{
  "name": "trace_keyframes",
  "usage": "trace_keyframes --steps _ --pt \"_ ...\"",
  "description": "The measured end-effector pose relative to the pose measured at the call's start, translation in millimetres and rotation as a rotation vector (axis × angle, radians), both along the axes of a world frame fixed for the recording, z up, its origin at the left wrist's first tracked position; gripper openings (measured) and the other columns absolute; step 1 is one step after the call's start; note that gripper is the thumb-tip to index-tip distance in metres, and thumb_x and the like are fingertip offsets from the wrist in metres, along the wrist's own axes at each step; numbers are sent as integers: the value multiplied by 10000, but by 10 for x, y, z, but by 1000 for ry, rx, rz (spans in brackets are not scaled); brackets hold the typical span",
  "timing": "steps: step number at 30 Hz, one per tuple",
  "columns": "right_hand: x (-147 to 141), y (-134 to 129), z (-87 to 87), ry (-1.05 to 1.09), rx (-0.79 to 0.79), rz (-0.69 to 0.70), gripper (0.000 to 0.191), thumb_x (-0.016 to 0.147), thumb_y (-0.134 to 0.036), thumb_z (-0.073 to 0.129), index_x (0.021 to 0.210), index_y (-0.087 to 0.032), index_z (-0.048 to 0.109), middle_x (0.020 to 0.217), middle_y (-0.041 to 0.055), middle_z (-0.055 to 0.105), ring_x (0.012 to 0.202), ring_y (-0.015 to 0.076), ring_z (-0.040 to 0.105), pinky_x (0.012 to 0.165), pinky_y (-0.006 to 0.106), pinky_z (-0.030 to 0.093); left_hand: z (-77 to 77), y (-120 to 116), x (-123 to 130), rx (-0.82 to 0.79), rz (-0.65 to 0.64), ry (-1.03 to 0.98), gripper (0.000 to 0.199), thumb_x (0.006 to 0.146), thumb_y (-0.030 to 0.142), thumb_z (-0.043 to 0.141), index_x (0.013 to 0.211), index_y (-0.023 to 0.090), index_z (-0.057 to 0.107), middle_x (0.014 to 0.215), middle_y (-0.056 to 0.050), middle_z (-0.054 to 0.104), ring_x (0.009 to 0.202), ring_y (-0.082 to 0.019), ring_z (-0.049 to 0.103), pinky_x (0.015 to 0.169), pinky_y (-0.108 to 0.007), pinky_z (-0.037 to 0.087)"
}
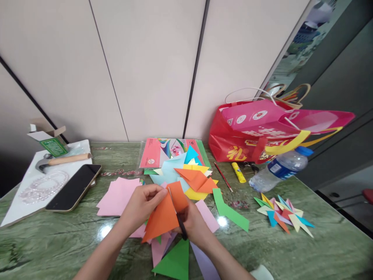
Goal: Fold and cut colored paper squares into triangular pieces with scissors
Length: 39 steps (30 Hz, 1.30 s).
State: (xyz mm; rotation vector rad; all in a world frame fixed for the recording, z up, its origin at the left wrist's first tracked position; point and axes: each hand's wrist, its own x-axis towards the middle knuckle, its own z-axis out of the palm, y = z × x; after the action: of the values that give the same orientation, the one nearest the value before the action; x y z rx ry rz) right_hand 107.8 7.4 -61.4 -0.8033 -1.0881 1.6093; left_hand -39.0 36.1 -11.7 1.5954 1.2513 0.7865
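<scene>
A folded sheet of orange paper (161, 218) is pinched at its upper left edge by my left hand (145, 202). In my right hand (194, 221) is a pair of scissors (181, 225) with black handles. Its blades lie across the orange paper, with the tip near my left thumb. Part of the handles is hidden behind my right fingers. Under and around my hands are pink sheets (118, 196), a green piece (175, 261) and a purple piece (204, 262). Just beyond lies a heap of folded orange (194, 179), yellow and light blue papers.
Finished-looking multicoloured paper stars (284, 214) lie at right, near a tilted water bottle (281, 169) and a red bag (233, 136). A glue stick (239, 172) and pencil (223, 177) lie behind. At left are a phone (74, 188), a hammer (65, 158) and bead strings (43, 186).
</scene>
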Motion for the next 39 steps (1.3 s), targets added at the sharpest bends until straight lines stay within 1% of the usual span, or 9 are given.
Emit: trace_keyframes --steps 2,4,6,9,17,23,30,34,39 --pt "-6 1 0 9 38 -48 447 518 -143 739 843 -229 445 838 6 654 743 206 626 657 275 498 -6 -5 6 16 -33 19 332 803 401 476 640 133 587 562 17 507 537 -114 428 494 -222 336" --pt "-12 4 1 21 56 -71 445 543 -153 733 887 -222 459 897 27 649 812 216 618 727 289 491 -8 -9 12 25 -49 27 331 806 391 473 628 135 587 553 20 501 530 -111 423 487 -219 330" --pt "-17 6 5 36 53 -59 454 551 -163 734 909 -219 461 921 37 646 851 225 612 746 297 490 -3 -12 15 29 -49 24 325 804 383 478 619 138 586 550 21 501 527 -110 421 482 -216 329" --pt "-17 7 18 40 31 -39 454 539 -176 746 887 -225 459 915 39 652 857 234 616 719 295 498 11 -18 15 30 -43 17 319 798 382 488 614 141 589 554 20 511 528 -112 427 482 -213 334" --pt "-15 -3 3 -28 -12 -61 434 527 -235 757 849 -236 466 805 20 669 775 238 638 600 280 504 34 -22 17 34 -26 16 313 792 377 495 613 147 607 550 12 534 523 -120 448 483 -218 354" --pt "-13 -11 -44 13 -42 -29 432 536 -177 743 840 -245 444 734 -5 669 694 227 651 505 255 479 38 -27 12 31 -30 11 301 797 359 496 619 146 611 554 14 537 530 -119 447 487 -212 353" --pt "2 -4 -29 -31 -51 -46 418 529 -196 748 826 -242 457 658 -30 651 608 212 639 494 259 472 35 -25 23 33 -31 5 302 794 361 501 607 141 593 555 15 520 529 -114 430 485 -213 338" --pt "-4 -8 -7 -44 -51 -52 384 521 -218 742 783 -239 461 594 -49 616 501 176 586 431 236 435 43 -29 24 33 -27 17 304 799 356 495 617 138 605 551 11 526 528 -116 431 483 -218 339" --pt "-25 -16 0 -59 -129 -34 312 512 -258 738 662 -213 468 490 -83 526 343 82 404 335 197 351 38 -28 25 19 -30 15 306 797 359 492 625 134 608 554 9 531 523 -115 436 487 -221 340"
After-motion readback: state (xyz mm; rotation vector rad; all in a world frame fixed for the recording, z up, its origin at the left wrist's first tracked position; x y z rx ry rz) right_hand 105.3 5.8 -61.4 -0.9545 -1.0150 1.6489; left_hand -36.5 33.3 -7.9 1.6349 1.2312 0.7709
